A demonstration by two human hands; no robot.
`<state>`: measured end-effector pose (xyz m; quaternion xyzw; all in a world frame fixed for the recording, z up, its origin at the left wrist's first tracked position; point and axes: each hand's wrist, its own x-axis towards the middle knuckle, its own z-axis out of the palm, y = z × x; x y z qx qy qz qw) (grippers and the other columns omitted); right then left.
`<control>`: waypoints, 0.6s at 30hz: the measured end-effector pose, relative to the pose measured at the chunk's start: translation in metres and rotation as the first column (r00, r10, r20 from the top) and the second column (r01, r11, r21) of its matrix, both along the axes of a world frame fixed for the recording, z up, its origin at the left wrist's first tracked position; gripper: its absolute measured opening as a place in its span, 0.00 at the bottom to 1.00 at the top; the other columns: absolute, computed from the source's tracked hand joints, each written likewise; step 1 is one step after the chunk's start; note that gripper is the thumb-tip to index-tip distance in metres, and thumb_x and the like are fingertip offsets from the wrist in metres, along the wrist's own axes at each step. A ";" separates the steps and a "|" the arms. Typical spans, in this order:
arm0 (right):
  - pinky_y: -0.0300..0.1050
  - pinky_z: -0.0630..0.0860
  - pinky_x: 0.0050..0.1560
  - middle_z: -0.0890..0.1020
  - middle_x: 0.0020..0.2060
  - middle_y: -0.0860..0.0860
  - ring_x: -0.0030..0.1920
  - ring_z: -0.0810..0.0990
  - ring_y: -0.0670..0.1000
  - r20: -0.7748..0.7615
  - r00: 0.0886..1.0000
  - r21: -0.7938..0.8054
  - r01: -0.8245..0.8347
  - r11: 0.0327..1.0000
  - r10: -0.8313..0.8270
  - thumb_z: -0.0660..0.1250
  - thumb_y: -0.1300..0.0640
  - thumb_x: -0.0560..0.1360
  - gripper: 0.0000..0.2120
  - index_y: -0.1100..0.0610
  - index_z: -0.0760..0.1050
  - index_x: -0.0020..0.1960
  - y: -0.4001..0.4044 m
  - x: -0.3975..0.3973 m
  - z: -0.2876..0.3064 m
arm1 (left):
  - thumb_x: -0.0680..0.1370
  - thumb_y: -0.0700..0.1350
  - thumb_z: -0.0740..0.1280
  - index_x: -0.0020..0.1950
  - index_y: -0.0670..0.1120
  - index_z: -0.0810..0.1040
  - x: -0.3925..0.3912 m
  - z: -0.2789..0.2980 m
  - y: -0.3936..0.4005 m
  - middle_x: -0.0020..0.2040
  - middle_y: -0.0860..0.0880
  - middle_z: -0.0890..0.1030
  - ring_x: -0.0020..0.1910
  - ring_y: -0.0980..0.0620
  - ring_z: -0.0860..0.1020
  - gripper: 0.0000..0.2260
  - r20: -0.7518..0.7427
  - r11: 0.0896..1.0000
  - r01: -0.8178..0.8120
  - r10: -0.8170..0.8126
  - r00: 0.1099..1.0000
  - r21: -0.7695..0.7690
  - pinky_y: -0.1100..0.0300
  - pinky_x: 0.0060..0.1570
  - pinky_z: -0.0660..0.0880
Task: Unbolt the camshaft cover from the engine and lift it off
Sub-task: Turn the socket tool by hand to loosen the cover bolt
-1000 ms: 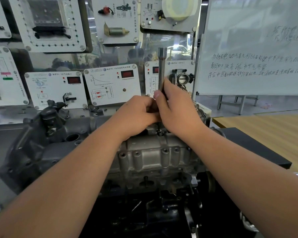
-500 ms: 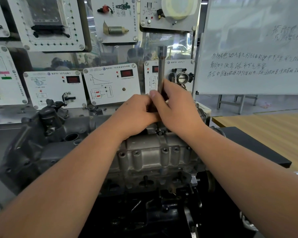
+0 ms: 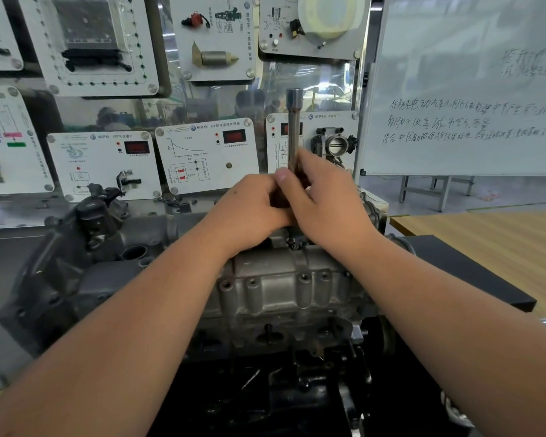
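The grey metal camshaft cover (image 3: 275, 288) lies across the top of the engine (image 3: 76, 279), with several bolt holes along its near side. A long metal socket tool (image 3: 293, 127) stands upright over the cover's far edge. My right hand (image 3: 325, 203) grips the tool's lower shaft, thumb on its left side. My left hand (image 3: 249, 209) is curled round the shaft just below and to the left, touching the right hand. The tool's lower end and the bolt under it are hidden by both hands.
White training panels (image 3: 207, 154) with gauges and parts line the wall behind the engine. A whiteboard (image 3: 467, 89) stands at the right. A wooden table (image 3: 492, 234) and a black block (image 3: 473, 272) lie right of the engine.
My right thumb has shifted slightly along the shaft while both hands stay on the upright tool. The view has barely moved.
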<state>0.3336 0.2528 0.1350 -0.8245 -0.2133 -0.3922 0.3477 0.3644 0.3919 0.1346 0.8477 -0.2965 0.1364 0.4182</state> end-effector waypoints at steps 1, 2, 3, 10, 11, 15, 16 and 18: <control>0.38 0.69 0.41 0.78 0.38 0.48 0.40 0.75 0.46 0.028 1.000 0.010 0.000 1.000 0.000 0.66 0.55 0.81 0.06 0.56 0.77 0.56 0.000 -0.002 0.000 | 0.65 0.52 0.71 0.42 0.65 0.82 -0.001 0.001 0.000 0.38 0.60 0.85 0.39 0.61 0.83 0.08 0.005 1.000 -0.002 0.002 1.000 0.003 0.53 0.41 0.79; 0.39 0.72 0.44 0.80 0.41 0.50 0.42 0.77 0.48 0.054 0.999 0.018 0.003 1.000 -0.004 0.67 0.55 0.80 0.11 0.57 0.77 0.61 0.000 -0.003 -0.001 | 0.65 0.52 0.72 0.41 0.66 0.81 -0.001 0.001 0.000 0.38 0.59 0.85 0.38 0.60 0.83 0.09 0.006 1.000 -0.004 0.004 1.000 0.007 0.53 0.41 0.79; 0.40 0.72 0.46 0.81 0.43 0.52 0.44 0.77 0.49 0.076 0.997 0.014 0.009 1.000 -0.010 0.68 0.56 0.80 0.13 0.58 0.77 0.63 0.000 -0.003 -0.001 | 0.65 0.51 0.71 0.41 0.66 0.81 -0.001 0.001 0.000 0.38 0.59 0.85 0.38 0.60 0.83 0.10 0.004 1.000 -0.006 0.006 1.000 0.010 0.53 0.41 0.79; 0.36 0.66 0.38 0.76 0.37 0.53 0.38 0.72 0.51 0.066 0.996 0.006 0.057 0.998 -0.057 0.63 0.61 0.80 0.07 0.62 0.72 0.44 -0.002 0.001 -0.003 | 0.67 0.51 0.70 0.46 0.51 0.84 0.000 -0.001 0.000 0.40 0.49 0.86 0.47 0.43 0.85 0.10 -0.035 1.000 -0.009 0.009 0.999 0.004 0.38 0.53 0.81; 0.39 0.66 0.37 0.77 0.37 0.53 0.38 0.73 0.51 0.069 0.996 0.004 0.057 0.998 -0.057 0.64 0.60 0.80 0.07 0.62 0.73 0.44 -0.002 0.000 -0.003 | 0.66 0.52 0.70 0.46 0.52 0.84 0.000 -0.001 0.000 0.40 0.51 0.86 0.46 0.45 0.85 0.10 -0.037 1.000 -0.005 0.005 0.999 0.006 0.40 0.52 0.81; 0.41 0.73 0.42 0.81 0.40 0.50 0.41 0.77 0.48 0.091 0.996 0.057 0.010 0.998 -0.015 0.68 0.56 0.79 0.07 0.59 0.75 0.51 -0.002 -0.001 -0.003 | 0.64 0.55 0.72 0.44 0.59 0.82 0.001 -0.001 0.000 0.37 0.58 0.85 0.37 0.61 0.82 0.09 -0.028 1.000 -0.007 0.008 1.000 0.007 0.58 0.40 0.76; 0.41 0.74 0.42 0.81 0.40 0.50 0.41 0.77 0.48 0.095 0.995 0.073 0.004 0.997 -0.011 0.69 0.56 0.79 0.07 0.59 0.75 0.51 -0.002 -0.002 -0.002 | 0.65 0.55 0.72 0.45 0.61 0.82 0.001 -0.001 0.000 0.37 0.59 0.85 0.35 0.63 0.81 0.09 -0.020 1.000 -0.006 0.006 1.000 0.016 0.60 0.38 0.74; 0.39 0.74 0.42 0.81 0.40 0.50 0.41 0.76 0.47 0.096 0.995 0.089 -0.016 0.996 0.008 0.67 0.58 0.80 0.05 0.61 0.75 0.51 -0.002 -0.003 -0.002 | 0.66 0.54 0.72 0.45 0.62 0.82 0.001 -0.001 -0.001 0.37 0.60 0.85 0.36 0.64 0.81 0.08 -0.013 1.000 0.007 -0.006 1.000 0.020 0.61 0.38 0.72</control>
